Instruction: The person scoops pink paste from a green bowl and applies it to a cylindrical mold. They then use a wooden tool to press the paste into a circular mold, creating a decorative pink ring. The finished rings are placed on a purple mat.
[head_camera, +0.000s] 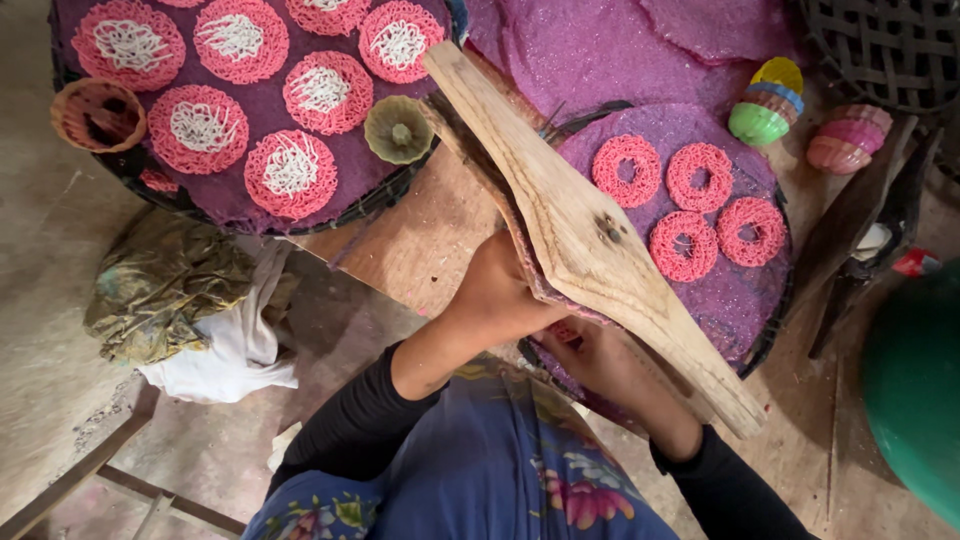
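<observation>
Head view. A long wooden press (585, 235) made of two hinged boards lies slantwise across the work area, its far end near the upper tray and its near end low at the right. The left hand (497, 295) grips the press from its left edge, fingers wrapped under the board. The right hand (600, 365) sits beneath the press, mostly hidden by the wood; whether its fingers are closed on anything cannot be told. A bit of pink material shows between the two hands, just under the board.

The press hangs over a round tray (765, 335) lined with purple cloth, which carries four pink coiled rings (690, 205) set close together. A second round tray (130, 170), upper left, holds pink discs with white centres (205, 127). A small olive mould (399, 129) rests at that tray's edge, and a brown basket-shaped cup (97, 114) sits at its left rim. Coloured ribbed moulds (765, 105) lie upper right, near a pink one (848, 138). A heap of crumpled cloth (190, 310) lies on the floor at left. A green rounded vessel (915, 390) is at the right edge.
</observation>
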